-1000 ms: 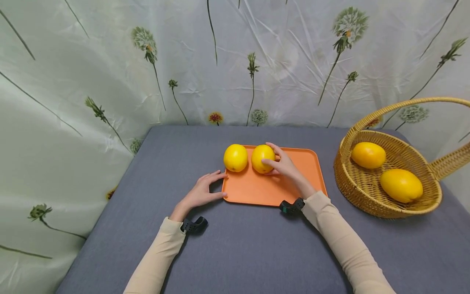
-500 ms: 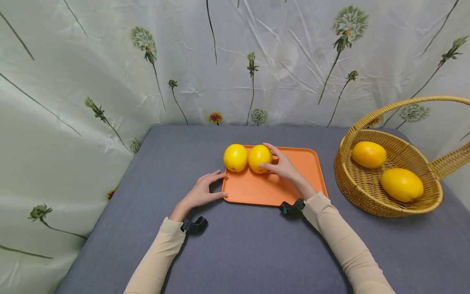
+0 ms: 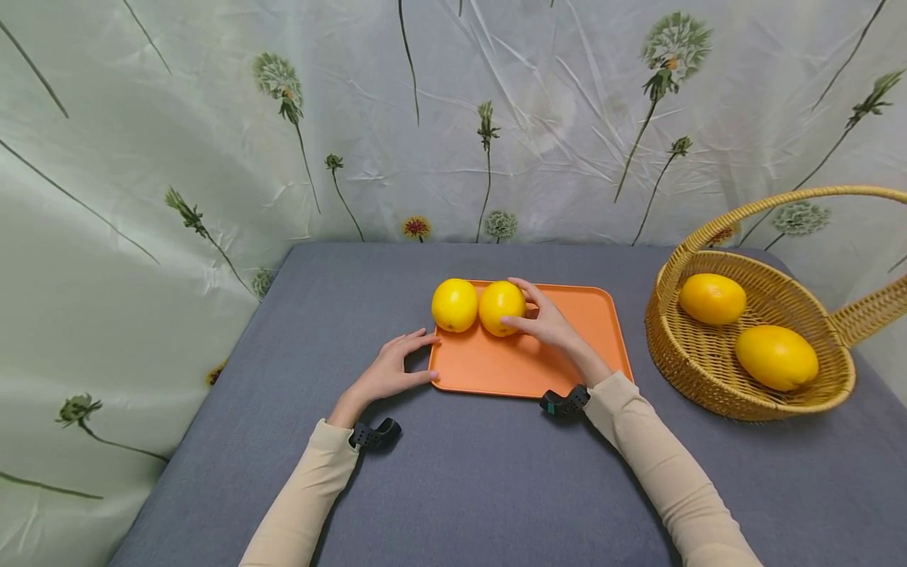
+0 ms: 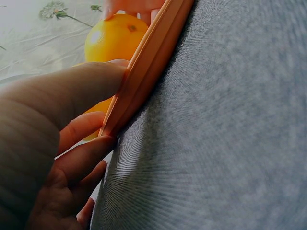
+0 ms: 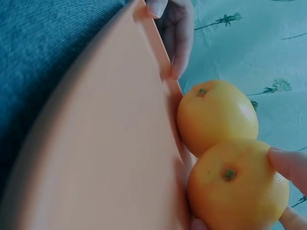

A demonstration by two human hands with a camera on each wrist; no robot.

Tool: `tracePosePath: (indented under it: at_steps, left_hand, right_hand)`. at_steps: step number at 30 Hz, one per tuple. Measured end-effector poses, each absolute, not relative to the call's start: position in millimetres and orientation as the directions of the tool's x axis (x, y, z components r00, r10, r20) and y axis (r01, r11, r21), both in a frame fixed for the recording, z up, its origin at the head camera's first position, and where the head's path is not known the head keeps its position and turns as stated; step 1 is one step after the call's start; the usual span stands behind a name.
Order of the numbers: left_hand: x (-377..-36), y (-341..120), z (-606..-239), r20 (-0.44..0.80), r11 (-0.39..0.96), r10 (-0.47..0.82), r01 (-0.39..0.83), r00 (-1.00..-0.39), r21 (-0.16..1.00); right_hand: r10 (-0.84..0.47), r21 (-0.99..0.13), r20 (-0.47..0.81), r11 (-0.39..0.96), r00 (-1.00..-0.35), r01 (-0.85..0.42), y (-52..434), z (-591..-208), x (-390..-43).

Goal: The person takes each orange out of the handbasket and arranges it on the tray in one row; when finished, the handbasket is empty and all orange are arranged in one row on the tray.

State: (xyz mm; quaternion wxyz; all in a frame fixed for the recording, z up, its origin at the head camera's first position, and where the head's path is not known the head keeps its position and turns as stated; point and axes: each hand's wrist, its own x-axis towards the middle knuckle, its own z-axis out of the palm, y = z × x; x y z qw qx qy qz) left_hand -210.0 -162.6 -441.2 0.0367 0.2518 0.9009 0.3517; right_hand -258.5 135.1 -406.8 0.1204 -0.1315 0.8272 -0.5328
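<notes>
On the left part of an orange tray [image 3: 496, 370] sit two yellow-orange oranges side by side. My right hand [image 3: 549, 319] holds the right-hand orange [image 3: 501, 309], thumb on its near side and fingers round the far side. Against it stands the left-hand orange [image 3: 455, 305], and the two meet in the right wrist view, their stem ends showing. My left hand [image 3: 390, 368] rests at the tray's left edge with thumb and fingers spread; the thumb tip [image 4: 117, 72] touches the rim in the left wrist view.
At the right stands a wicker basket [image 3: 680, 378] with a tall handle, holding a back orange [image 3: 712, 299] and a front orange [image 3: 775, 358]. Grey cloth [image 3: 460, 480] covers the table. A flower-printed curtain [image 3: 425, 173] hangs behind and to the left.
My right hand has moved the right-hand orange slightly left, up against the other one, within the first half second. The left hand and the tray have stayed put.
</notes>
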Motion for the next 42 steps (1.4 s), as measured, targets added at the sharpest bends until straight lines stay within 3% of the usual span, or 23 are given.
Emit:
tracePosePath:
  at_steps: [42]
  left_hand:
    - [-210, -162, -440, 0.096, 0.637, 0.474, 0.416, -0.876, 0.649]
  right_hand:
    - [-0.332, -0.916, -0.086, 0.398, -0.939, -0.057, 161, -404, -251]
